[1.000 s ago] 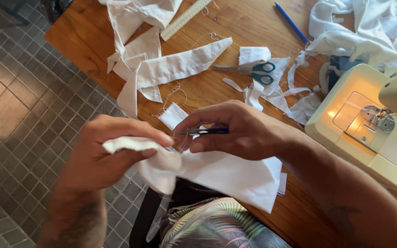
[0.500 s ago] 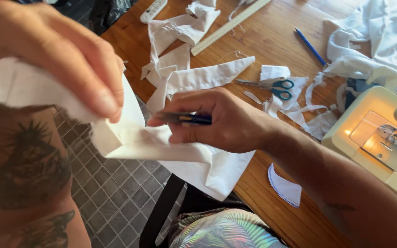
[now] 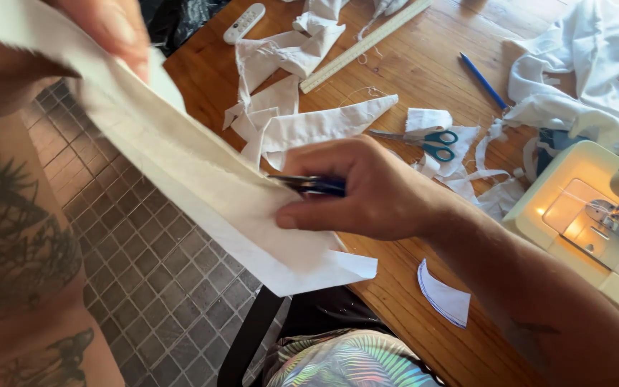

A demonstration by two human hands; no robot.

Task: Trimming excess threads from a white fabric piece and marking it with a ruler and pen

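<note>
Above surface edge, between my hands: white fabric strip [image 3: 202, 179], light, limp, fray-prone; best gripped at ends, kept taut. My left hand [image 3: 102, 25] pinches upper end. My right hand [image 3: 367, 190] pinches lower part, fingers also closed round dark blue tool [image 3: 313, 185].

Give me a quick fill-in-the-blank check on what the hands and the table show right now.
1. The right hand pinches the white fabric strip while also holding a small dark ____ tool.
2. The scissors on the wooden table have ____ handles.
3. The left hand holds the strip's ____ end.
4. A lamp glows on the ____ machine at the right.

Missing words: blue; teal; upper; sewing
</note>
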